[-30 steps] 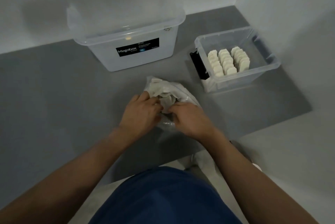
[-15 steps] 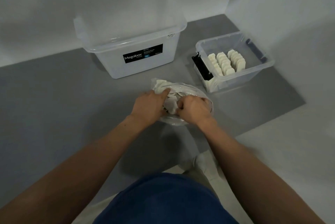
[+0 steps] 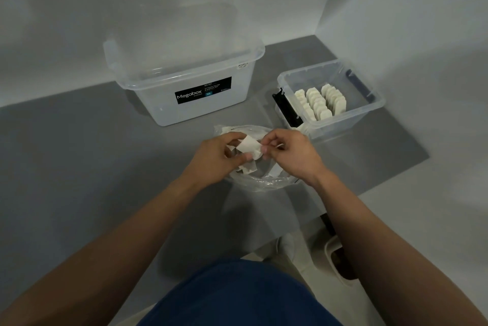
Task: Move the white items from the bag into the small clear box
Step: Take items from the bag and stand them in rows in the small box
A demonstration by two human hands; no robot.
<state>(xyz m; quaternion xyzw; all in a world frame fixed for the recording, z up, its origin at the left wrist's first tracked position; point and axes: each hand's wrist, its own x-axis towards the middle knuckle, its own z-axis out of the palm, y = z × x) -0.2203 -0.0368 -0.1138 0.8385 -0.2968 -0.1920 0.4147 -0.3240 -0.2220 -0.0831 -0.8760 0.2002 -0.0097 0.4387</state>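
Colours noted — grey, white, clear.
White items (image 3: 319,103) in the small clear box (image 3: 369,111); black label (image 3: 202,90) on the large clear box (image 3: 184,111) — grey mat (image 3: 79,154).

Single head-worn wide-angle view, looking forward and down, close over hands; floor corner and walls beyond.

open mat (image 3: 351,167) between bag (image 3: 261,180) and small clear box (image 3: 369,111)

Both bare forearms extend forward and converge at centre. The left hand (image 3: 216,159) is curled, thumb and fingers pinched together. The right hand (image 3: 291,154) faces it, just beside it, thumb and forefinger pinched.
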